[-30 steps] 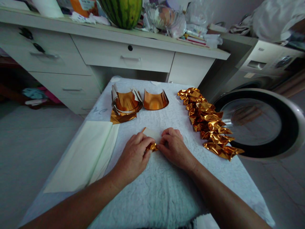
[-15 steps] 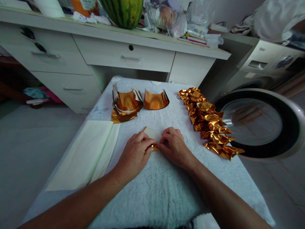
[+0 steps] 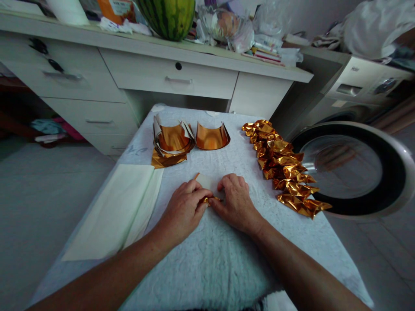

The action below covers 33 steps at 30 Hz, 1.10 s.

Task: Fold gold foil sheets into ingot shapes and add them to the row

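Note:
A small sheet, pale on its upper face with a gold edge, lies between my hands, its near edge turned up to show gold foil. My left hand pinches that edge between thumb and fingers. From the right, my right hand presses its thumb on the gold edge, its other fingers bent over the sheet's right side. Beyond them stand a curved stack of gold and white sheets and a smaller curved gold stack. A row of folded gold foil pieces runs along the right.
Pale paper sheets lie at the left of the cloth-covered table. Behind is a white counter with drawers, a watermelon and a glass bowl. A washing machine's open round door stands at the right.
My right thumb has moved left along the gold edge to beside my left thumb, and its fingers have spread a little. My left hand has barely moved.

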### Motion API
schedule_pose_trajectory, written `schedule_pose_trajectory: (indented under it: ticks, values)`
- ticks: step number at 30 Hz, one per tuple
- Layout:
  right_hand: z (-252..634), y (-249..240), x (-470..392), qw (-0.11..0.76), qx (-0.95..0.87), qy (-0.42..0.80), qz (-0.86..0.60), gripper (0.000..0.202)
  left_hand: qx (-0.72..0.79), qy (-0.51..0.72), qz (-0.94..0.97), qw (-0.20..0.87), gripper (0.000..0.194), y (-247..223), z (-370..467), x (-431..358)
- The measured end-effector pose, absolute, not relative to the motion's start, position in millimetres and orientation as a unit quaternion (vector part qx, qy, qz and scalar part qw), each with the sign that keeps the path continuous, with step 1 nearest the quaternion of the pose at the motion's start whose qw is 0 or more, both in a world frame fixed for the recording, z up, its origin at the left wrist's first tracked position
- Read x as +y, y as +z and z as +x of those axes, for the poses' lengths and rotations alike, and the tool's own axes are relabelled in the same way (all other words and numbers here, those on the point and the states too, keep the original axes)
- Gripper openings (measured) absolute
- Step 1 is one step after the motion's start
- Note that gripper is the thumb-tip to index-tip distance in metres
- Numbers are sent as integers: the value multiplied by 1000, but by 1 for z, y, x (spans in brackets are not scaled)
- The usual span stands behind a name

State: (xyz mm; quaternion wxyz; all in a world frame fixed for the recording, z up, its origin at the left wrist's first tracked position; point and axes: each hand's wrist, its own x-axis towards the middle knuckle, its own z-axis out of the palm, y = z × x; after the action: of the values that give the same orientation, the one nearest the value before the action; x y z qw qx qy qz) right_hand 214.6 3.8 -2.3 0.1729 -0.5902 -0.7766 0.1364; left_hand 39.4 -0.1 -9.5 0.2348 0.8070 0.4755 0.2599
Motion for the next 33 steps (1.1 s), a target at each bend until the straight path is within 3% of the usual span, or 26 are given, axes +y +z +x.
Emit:
schedule_pose_trajectory:
  ticks: [10,20,33]
  values:
    - [215,-2,3,166,-769,120,-606,40,474,256,809,233,20,-11,39,1]
    - [227,-3,4,139,-790,135,-582,76,476,252,809,234,21,-11,38,2]
    - [229,1,5,107,-798,150,-573,80,481,262,800,245,15,-13,37,1]
